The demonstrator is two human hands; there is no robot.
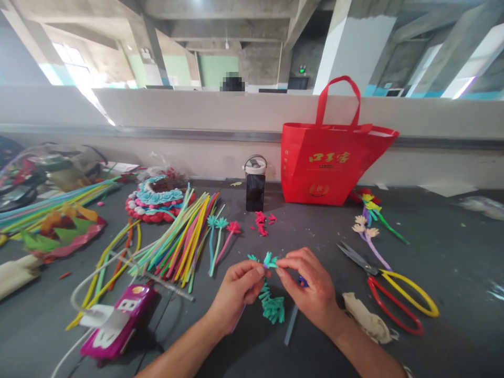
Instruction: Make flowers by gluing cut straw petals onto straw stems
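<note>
My left hand (pixel 239 291) and my right hand (pixel 307 289) meet low in the middle of the view, both pinched on a small teal pipe-cleaner flower (pixel 270 259) held just above the dark table (pixel 452 273). A stem runs down from my left fist. Under the hands lies a heap of teal curled pieces (pixel 272 306). A grey stick (pixel 290 325) lies below my right hand.
A bundle of coloured pipe cleaners (pixel 181 240) and finished flowers (pixel 220 231) lie to the left, a pink glue gun (pixel 118 325) at front left. Red-and-yellow scissors (pixel 389 289) lie right. A red tote bag (pixel 334 157) and dark bottle (pixel 255 185) stand behind.
</note>
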